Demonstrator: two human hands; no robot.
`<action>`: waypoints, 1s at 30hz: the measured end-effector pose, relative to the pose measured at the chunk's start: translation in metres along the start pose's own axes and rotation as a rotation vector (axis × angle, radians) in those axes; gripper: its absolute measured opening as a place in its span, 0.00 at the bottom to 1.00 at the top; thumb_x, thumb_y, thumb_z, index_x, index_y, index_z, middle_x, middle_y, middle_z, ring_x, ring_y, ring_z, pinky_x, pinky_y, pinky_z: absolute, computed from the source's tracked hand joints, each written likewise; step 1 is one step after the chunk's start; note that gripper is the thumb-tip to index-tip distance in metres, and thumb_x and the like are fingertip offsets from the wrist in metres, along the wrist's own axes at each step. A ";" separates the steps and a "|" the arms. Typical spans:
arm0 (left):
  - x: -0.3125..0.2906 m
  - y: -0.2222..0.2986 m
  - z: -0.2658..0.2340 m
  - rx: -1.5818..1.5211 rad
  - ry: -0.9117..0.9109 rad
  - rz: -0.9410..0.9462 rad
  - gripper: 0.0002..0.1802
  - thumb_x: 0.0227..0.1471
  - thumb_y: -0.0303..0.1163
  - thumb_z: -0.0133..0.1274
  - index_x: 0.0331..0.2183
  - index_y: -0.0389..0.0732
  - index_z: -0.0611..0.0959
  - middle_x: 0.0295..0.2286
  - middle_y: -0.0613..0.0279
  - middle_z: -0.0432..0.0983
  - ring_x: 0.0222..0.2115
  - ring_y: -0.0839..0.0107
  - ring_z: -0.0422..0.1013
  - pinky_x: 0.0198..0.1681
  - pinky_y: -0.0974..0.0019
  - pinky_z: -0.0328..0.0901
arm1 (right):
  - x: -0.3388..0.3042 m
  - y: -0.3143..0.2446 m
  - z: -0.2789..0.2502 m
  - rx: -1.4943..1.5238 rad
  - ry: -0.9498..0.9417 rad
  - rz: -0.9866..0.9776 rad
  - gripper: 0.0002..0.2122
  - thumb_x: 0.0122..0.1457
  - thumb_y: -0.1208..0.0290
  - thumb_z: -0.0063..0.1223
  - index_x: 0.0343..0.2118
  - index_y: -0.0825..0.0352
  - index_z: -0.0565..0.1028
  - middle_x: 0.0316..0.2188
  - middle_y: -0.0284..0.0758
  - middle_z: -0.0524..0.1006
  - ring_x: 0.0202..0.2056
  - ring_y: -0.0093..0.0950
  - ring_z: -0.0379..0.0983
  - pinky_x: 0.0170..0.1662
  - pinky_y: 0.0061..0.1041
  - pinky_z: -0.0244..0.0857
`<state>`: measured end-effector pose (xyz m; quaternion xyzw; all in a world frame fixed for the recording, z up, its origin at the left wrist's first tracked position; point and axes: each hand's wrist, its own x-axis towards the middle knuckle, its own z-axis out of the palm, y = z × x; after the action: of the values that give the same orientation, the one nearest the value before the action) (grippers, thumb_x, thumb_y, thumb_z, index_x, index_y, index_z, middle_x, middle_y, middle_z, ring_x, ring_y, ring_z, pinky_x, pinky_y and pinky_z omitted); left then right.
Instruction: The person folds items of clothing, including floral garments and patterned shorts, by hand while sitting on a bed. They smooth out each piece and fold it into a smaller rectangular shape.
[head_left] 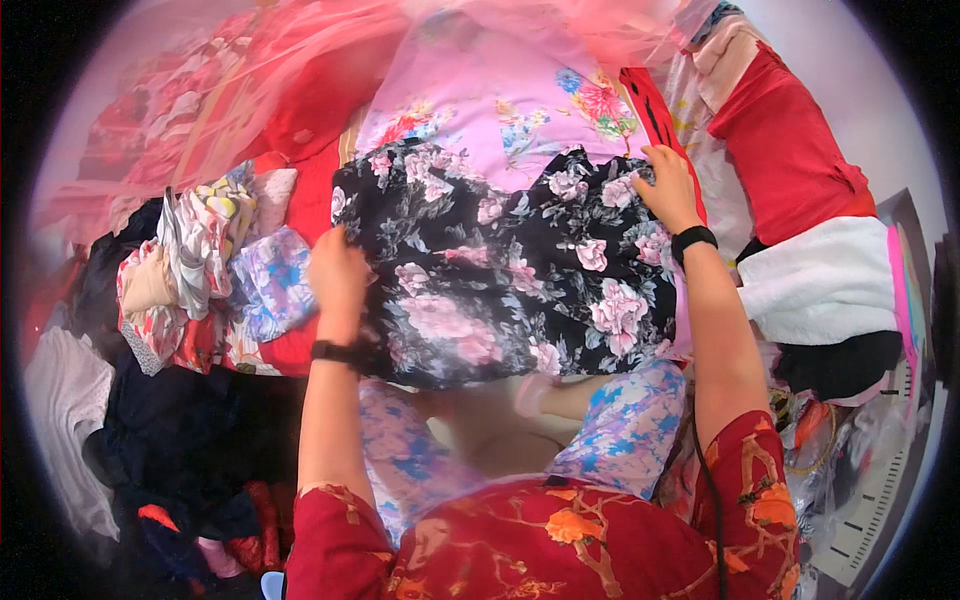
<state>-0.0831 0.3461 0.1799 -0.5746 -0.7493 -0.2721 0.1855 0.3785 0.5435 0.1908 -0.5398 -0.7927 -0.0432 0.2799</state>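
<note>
A black garment [545, 290] printed with pink and white flowers lies spread in front of me, its lower left part smeared by motion. My left hand [338, 275] is at its left edge, blurred, so its grip is unclear. On the upper right corner of the garment rests my right hand [668, 188], with thumb and fingers apart. Under and beyond the black garment is a pink cloth [480, 80] with colourful flower sprays. Beneath these shows a red cloth [318, 195].
Crumpled clothes [195, 260] are piled on the left, beside a folded blue-and-lilac cloth [272, 280]. Dark clothes [190, 430] lie nearer. On the right are a red cloth [785, 140] and a white towel [825, 280] with a pink edge. Sheer pink netting [190, 90] hangs at the back.
</note>
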 end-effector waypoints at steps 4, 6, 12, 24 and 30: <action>0.034 0.077 0.024 -0.413 -0.230 0.097 0.19 0.45 0.27 0.50 0.44 0.38 0.74 0.47 0.54 0.69 0.43 0.54 0.69 0.45 0.59 0.65 | -0.006 0.003 0.002 -0.156 0.008 -0.046 0.20 0.44 0.65 0.58 0.42 0.62 0.73 0.44 0.42 0.72 0.47 0.41 0.66 0.49 0.42 0.58; 0.046 0.110 0.030 -0.522 -0.396 0.103 0.24 0.43 0.26 0.52 0.46 0.39 0.72 0.50 0.54 0.66 0.45 0.54 0.68 0.45 0.59 0.65 | 0.001 0.012 -0.004 0.028 -0.358 0.193 0.11 0.44 0.67 0.55 0.30 0.66 0.73 0.29 0.44 0.74 0.36 0.39 0.72 0.39 0.40 0.60; 0.078 0.105 0.101 -0.273 -0.555 0.392 0.12 0.46 0.26 0.49 0.36 0.38 0.79 0.36 0.47 0.74 0.35 0.49 0.71 0.41 0.53 0.65 | 0.012 -0.021 -0.068 0.258 0.149 0.117 0.06 0.48 0.71 0.51 0.26 0.69 0.70 0.22 0.44 0.72 0.26 0.43 0.70 0.30 0.37 0.61; 0.082 0.109 0.104 -0.578 -0.344 0.259 0.06 0.42 0.20 0.49 0.27 0.36 0.79 0.30 0.53 0.73 0.34 0.53 0.70 0.37 0.58 0.65 | 0.048 -0.066 0.015 0.394 0.032 0.020 0.14 0.52 0.71 0.51 0.41 0.71 0.72 0.36 0.44 0.75 0.38 0.40 0.72 0.42 0.32 0.64; 0.078 0.101 0.098 -0.592 -0.362 0.242 0.08 0.42 0.20 0.52 0.30 0.37 0.78 0.29 0.55 0.72 0.30 0.57 0.71 0.34 0.63 0.66 | 0.048 -0.066 0.030 0.118 -0.362 -0.086 0.17 0.47 0.70 0.51 0.42 0.64 0.70 0.32 0.48 0.75 0.37 0.46 0.72 0.39 0.41 0.65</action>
<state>-0.0035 0.4862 0.1689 -0.7266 -0.5854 -0.3472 -0.0935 0.2958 0.5676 0.2046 -0.4871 -0.8535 0.0894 0.1620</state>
